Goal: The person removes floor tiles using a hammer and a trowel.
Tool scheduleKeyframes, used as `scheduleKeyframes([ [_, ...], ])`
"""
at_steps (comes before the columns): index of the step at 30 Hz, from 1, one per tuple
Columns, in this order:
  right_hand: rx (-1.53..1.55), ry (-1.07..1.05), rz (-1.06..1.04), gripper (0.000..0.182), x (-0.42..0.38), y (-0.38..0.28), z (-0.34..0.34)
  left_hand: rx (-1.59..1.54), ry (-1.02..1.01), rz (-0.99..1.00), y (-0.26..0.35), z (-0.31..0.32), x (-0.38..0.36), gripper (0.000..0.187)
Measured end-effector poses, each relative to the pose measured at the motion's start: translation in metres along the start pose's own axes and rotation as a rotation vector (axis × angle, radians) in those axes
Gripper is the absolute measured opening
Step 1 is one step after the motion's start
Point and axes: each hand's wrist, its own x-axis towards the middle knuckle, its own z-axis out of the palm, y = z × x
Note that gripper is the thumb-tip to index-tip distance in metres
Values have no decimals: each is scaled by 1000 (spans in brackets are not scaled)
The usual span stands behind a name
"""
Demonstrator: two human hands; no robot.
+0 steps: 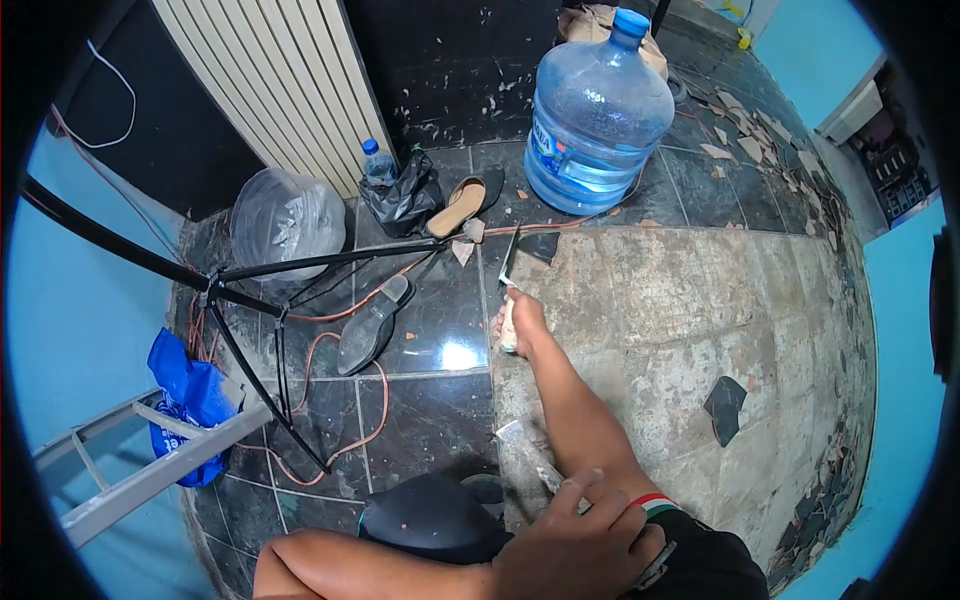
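Observation:
My right arm reaches forward across the floor. My right hand (pixel 524 318) grips the pale handle of a flat-bladed chisel (pixel 510 262), whose tip rests at the edge of the black floor tiles (pixel 430 330), where bare grey mortar (pixel 660 300) begins. My left forearm comes in from the lower left. My left hand (pixel 580 540) lies close to my right upper arm, with its fingers curled on the handle of a grey hammer-like tool (pixel 525 445) that points down at the mortar.
A large blue water jug (pixel 598 110) stands at the back. Near it are a tan sandal (pixel 465 205), a black bag (pixel 400 200), a small bottle (pixel 377 162) and a clear bucket (pixel 285 220). A black tripod (pixel 250 300), a dark shoe (pixel 372 325), an orange cable (pixel 345 310) and a ladder (pixel 150 455) are on the left.

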Motion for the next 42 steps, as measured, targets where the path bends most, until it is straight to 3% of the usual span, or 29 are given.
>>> scheduleKeyframes([
  [3, 150, 21, 23, 27, -11, 1, -8, -35, 134, -29, -5, 27, -3, 23],
  [4, 195, 27, 21, 27, -13, 3, -14, -21, 86, -18, -5, 22, 0, 23],
  [7, 475, 451, -292, 26, -26, 26, -4, -3, -31, 7, -6, 5, 5, 25],
  [10, 481, 386, -266, 26, -30, 47, -8, -14, -61, 16, -8, 5, 6, 28],
  [12, 307, 282, -218, 23, -50, 33, -5, -1, -43, 40, -7, 6, 7, 29],
  [14, 260, 236, -207, 22, -41, 26, -26, 11, 74, 48, -9, 27, 0, 24],
  [15, 248, 253, -201, 21, -31, 15, -48, 16, 131, 57, -11, 29, 3, 22],
  [18, 86, 239, -171, 27, -16, -29, -140, -62, -174, -1, -5, 3, 11, 28],
  [19, 56, 175, -157, 28, -14, -45, -180, 31, -188, -28, 1, 4, 17, 27],
  [25, -442, 477, -90, 29, -110, -131, -362, 83, -227, -35, 12, 22, 30, 44],
  [29, -328, 708, -122, 35, -172, -131, -484, 120, -320, -105, 22, 30, 41, 61],
  [31, -79, 695, -167, 31, -199, -117, -552, 114, -349, -157, 26, 34, 46, 64],
  [33, -93, 753, -140, 29, -240, -113, -604, 142, -369, -208, 29, 43, 52, 64],
  [34, -61, 787, -206, 27, -229, -91, -678, 170, -394, -242, 30, 46, 54, 64],
  [35, -184, 1060, -294, 29, -216, -67, -731, 195, -404, -244, 31, 50, 57, 63],
  [36, -858, 1245, 96, 31, -237, -70, -721, 229, -409, -233, 33, 55, 61, 55],
  [37, -1545, 1302, 533, 32, -260, -75, -713, 258, -413, -222, 36, 61, 64, 47],
  [38, -1272, 1543, 247, 33, -263, -64, -716, 288, -412, -208, 36, 69, 69, 39],
  [40, -624, 1907, -316, 35, -268, -38, -718, 275, -391, -202, 38, 79, 73, 50],
  [41, -790, 1597, -490, 36, -275, -24, -713, 266, -431, -224, 49, 77, 80, 54],
  [42, -748, 1289, -511, 35, -282, -16, -688, 253, -476, -249, 56, 78, 85, 58],
])
